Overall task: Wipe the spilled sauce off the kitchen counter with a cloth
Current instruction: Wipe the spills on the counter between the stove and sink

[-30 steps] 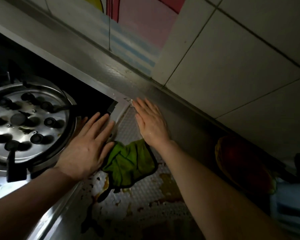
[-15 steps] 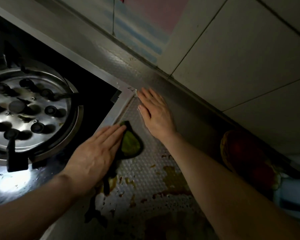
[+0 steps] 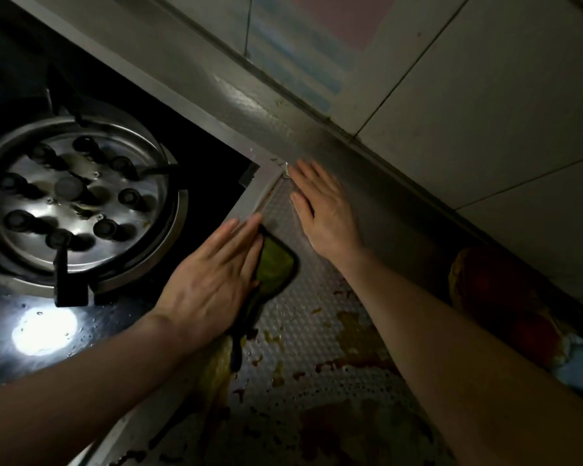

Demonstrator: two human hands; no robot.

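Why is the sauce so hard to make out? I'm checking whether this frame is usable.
Head view: dim overall; one hard glare spot on the glossy stove top blows out; the sauce sits in murk near the bottom edge; the left hand over the green cloth is slightly soft; wall lines bow from the wide lens.

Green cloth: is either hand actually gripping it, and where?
No grip. The left hand lies flat on the green cloth's left part, pressing it down; the right hand rests flat on the counter, apart.
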